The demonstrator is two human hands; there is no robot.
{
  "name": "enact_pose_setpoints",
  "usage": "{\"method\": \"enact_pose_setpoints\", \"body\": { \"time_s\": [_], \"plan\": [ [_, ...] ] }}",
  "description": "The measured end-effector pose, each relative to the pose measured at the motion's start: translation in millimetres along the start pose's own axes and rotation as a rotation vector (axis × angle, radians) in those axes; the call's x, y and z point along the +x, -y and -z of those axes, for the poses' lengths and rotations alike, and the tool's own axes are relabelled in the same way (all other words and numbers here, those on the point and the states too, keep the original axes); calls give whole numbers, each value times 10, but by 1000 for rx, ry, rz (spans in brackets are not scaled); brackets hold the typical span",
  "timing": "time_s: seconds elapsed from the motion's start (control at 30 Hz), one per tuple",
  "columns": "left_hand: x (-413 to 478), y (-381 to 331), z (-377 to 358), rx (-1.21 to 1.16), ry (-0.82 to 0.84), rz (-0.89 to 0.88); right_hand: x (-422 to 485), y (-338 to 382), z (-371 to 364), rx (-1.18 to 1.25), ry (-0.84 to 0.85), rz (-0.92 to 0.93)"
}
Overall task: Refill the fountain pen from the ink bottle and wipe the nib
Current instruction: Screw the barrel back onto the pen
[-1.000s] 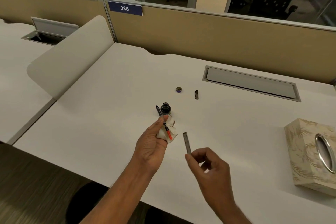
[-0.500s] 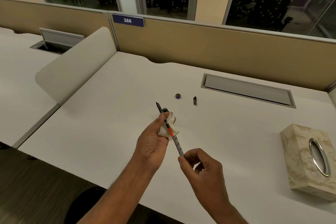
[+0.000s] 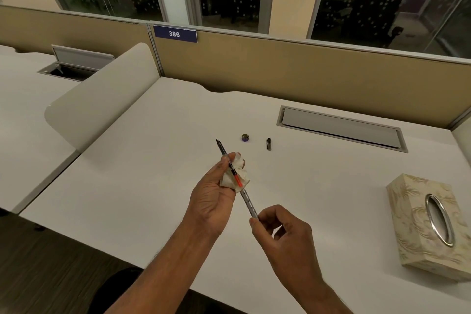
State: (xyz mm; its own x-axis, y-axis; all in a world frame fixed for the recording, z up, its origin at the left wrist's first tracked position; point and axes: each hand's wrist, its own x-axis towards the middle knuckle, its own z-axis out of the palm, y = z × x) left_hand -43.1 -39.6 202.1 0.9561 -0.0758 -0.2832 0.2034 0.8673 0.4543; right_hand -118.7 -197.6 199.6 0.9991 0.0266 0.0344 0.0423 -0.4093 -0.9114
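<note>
Since a second ago, the right hand (image 3: 285,234) has brought the pen barrel (image 3: 249,203) up to the pen's orange-banded section, and the two parts are now lining up as one slanted rod above the white desk (image 3: 132,186). That hand is pinching the barrel's lower end between thumb and fingertips. Just up and left of the barrel, the left hand (image 3: 214,199) is gripping the fountain pen (image 3: 230,167) together with a crumpled white tissue (image 3: 238,178), the dark nib pointing up and away from the barrel. The ink bottle is no longer showing behind the left hand. Beyond the pen are lying the small round bottle cap (image 3: 245,137) and, to its right, the dark pen cap (image 3: 268,144). Well right of the pen is sitting a patterned tissue box (image 3: 418,245).
</note>
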Motion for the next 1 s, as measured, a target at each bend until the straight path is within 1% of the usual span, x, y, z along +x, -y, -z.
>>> {"method": "enact_pose_setpoints", "body": {
  "time_s": [0.4, 0.53, 0.73, 0.87, 1.0],
  "plan": [
    [-18, 21, -125, -9, 6, -16, 17, 64, 93, 48, -19, 26],
    [-50, 51, -188, -1, -21, -32, 49, 77, 97, 37, 2, 27],
    [-104, 71, -266, -9, -63, -45, 57, 56, 114, 23, -13, 26],
    [-111, 73, -243, 47, -87, -36, 52, 66, 127, 35, -21, 23],
    [-121, 85, -235, 95, -151, -48, 50, 85, 135, 82, -27, 0]
  ]
}}
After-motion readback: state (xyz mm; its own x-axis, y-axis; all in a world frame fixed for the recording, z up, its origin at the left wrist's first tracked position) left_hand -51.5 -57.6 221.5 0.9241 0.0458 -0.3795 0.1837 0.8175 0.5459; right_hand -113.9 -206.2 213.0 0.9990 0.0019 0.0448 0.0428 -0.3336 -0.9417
